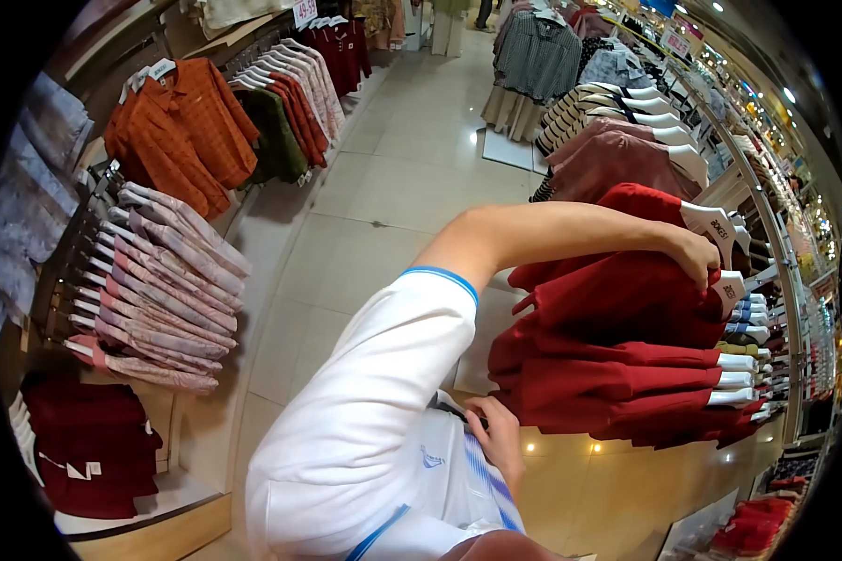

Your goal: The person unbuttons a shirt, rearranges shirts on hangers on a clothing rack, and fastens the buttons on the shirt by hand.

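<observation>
Red garment (pixel 627 304) hangs on a white hanger (pixel 731 292) at the rack, directly under the left hand (pixel 697 254). Left fingers bent down onto its neckline; firmness of grip cannot be told. Red garments (pixel 617 374) crowd in on the near side of that hand; mauve shirts (pixel 622 166) and striped tops (pixel 571 114) hang beyond it, metal rail (pixel 753 178) to its right. Right hand (pixel 498 435) lower, half-curled at the wearer's front; hold unclear. Across the aisle, well left of both hands: orange shirt (pixel 182 126), pink patterned garments (pixel 173 290).
</observation>
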The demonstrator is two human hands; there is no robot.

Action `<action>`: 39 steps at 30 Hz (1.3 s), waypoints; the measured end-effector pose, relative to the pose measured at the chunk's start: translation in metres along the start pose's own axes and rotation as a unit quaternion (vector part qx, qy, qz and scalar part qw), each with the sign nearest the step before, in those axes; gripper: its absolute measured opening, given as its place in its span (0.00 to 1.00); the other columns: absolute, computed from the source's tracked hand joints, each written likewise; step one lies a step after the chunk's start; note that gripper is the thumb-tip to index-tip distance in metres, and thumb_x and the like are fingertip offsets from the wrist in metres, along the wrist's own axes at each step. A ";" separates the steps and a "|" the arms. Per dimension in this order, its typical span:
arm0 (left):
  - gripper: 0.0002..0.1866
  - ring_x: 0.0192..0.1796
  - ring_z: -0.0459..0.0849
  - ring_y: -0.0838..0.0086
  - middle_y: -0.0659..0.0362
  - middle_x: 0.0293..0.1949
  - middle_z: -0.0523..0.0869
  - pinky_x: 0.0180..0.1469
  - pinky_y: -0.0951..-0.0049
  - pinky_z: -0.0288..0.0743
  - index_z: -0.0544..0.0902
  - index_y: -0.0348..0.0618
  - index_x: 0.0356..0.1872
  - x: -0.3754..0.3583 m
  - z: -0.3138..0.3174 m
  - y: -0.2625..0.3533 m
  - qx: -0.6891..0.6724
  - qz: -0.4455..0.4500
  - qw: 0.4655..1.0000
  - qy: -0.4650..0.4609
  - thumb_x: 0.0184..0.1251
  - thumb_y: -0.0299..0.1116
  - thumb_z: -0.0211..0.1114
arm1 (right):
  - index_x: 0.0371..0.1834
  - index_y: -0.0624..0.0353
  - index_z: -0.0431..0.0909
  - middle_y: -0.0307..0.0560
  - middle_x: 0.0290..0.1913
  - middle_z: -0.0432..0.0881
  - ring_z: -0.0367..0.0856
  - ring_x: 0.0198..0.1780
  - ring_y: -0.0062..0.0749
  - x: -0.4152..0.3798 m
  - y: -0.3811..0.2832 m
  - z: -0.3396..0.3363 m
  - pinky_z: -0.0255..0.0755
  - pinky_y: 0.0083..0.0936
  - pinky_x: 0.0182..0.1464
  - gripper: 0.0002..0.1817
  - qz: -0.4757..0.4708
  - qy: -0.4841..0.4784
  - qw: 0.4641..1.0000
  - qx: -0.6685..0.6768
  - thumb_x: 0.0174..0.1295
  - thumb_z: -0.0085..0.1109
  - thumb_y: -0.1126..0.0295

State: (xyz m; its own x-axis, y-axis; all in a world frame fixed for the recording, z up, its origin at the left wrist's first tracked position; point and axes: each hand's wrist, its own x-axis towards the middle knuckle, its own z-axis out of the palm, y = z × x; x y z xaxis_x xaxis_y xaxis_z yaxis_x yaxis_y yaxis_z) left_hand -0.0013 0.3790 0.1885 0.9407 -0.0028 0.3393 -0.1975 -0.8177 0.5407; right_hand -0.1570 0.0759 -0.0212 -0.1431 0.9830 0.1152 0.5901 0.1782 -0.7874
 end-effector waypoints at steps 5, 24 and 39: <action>0.18 0.43 0.84 0.56 0.48 0.37 0.87 0.46 0.60 0.74 0.86 0.41 0.41 -0.004 0.000 0.004 -0.023 0.008 1.000 0.000 0.56 0.44 0.69 | 0.43 0.62 0.79 0.52 0.36 0.81 0.81 0.38 0.49 0.000 0.006 -0.001 0.74 0.37 0.40 0.09 -0.010 -0.011 1.000 0.018 0.60 0.61 0.73; 0.23 0.47 0.84 0.48 0.43 0.41 0.85 0.48 0.55 0.76 0.78 0.35 0.46 -0.017 0.007 0.000 0.079 -0.034 0.996 0.025 0.57 0.44 0.67 | 0.42 0.64 0.78 0.53 0.35 0.79 0.81 0.36 0.47 -0.014 0.008 -0.006 0.74 0.34 0.40 0.08 -0.003 0.015 0.999 0.046 0.60 0.61 0.75; 0.27 0.44 0.84 0.43 0.40 0.41 0.84 0.42 0.47 0.78 0.72 0.38 0.45 -0.051 0.008 0.028 0.211 -0.167 0.961 0.058 0.70 0.56 0.58 | 0.44 0.63 0.78 0.51 0.36 0.79 0.81 0.37 0.44 -0.039 0.017 -0.014 0.75 0.32 0.40 0.09 0.021 0.010 0.998 0.064 0.63 0.60 0.73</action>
State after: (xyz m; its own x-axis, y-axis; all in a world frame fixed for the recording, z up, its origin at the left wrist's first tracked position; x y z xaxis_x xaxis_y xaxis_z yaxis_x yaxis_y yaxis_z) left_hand -0.0525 0.3517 0.1800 0.8901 0.3446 0.2983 0.2624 -0.9226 0.2828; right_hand -0.1303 0.0407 -0.0304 -0.1035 0.9904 0.0919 0.4891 0.1311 -0.8623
